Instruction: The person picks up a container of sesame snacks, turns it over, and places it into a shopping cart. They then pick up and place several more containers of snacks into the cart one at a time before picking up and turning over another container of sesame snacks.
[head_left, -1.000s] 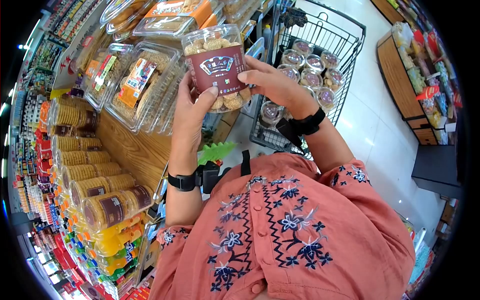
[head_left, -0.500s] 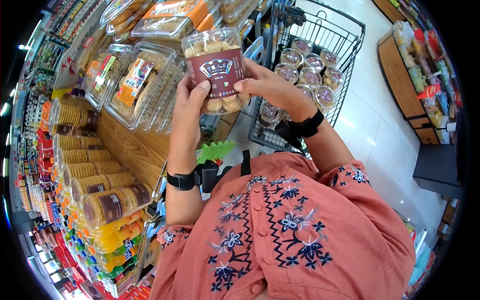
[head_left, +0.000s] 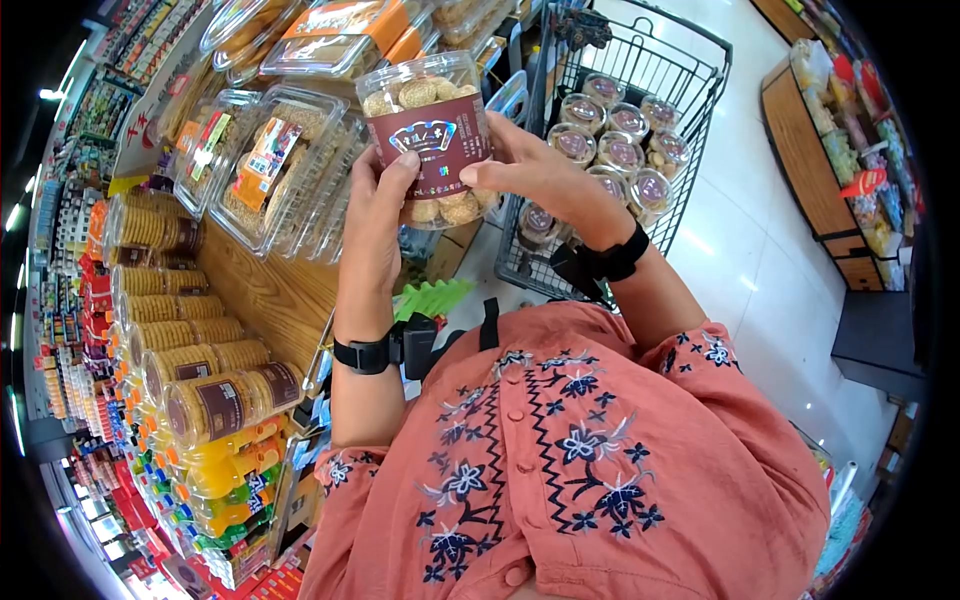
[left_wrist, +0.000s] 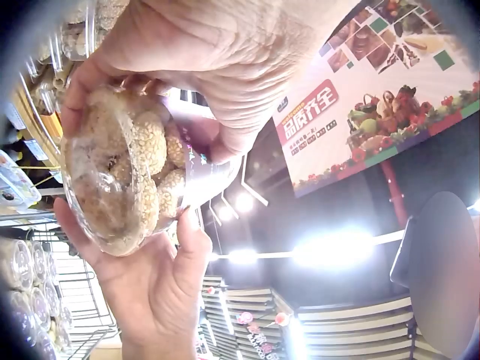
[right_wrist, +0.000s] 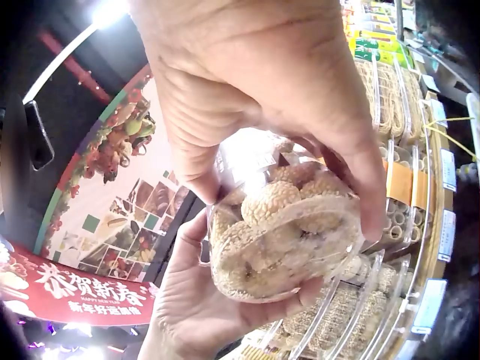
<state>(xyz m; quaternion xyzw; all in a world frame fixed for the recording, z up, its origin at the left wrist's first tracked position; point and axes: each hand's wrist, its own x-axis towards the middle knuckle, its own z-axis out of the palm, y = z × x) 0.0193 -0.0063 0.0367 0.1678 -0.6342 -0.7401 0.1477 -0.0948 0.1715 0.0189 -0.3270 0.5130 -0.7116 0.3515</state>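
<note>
A clear jar [head_left: 427, 140] of round sesame-coated pastries with a maroon label is held up between both hands. My left hand [head_left: 375, 225] grips its left side, thumb on the label. On the other side my right hand [head_left: 545, 180] grips it, thumb pressing near the label's lower right. The left wrist view shows the jar's end [left_wrist: 109, 172] with fingers wrapped around both sides. In the right wrist view pastries [right_wrist: 281, 232] show through the clear plastic. The fingers behind the jar are partly hidden in the head view.
A black wire cart [head_left: 690, 190] with several lidded jars [head_left: 620, 152] stands at the right. Clear pastry boxes [head_left: 270, 185] lie on a wooden shelf [head_left: 265, 290] at the left, beside several biscuit tubs [head_left: 215, 408]. A wooden display stand [head_left: 810, 170] is farther right.
The left thumb has moved up across the label. The jar has tilted and turned slightly, staying in both hands.
</note>
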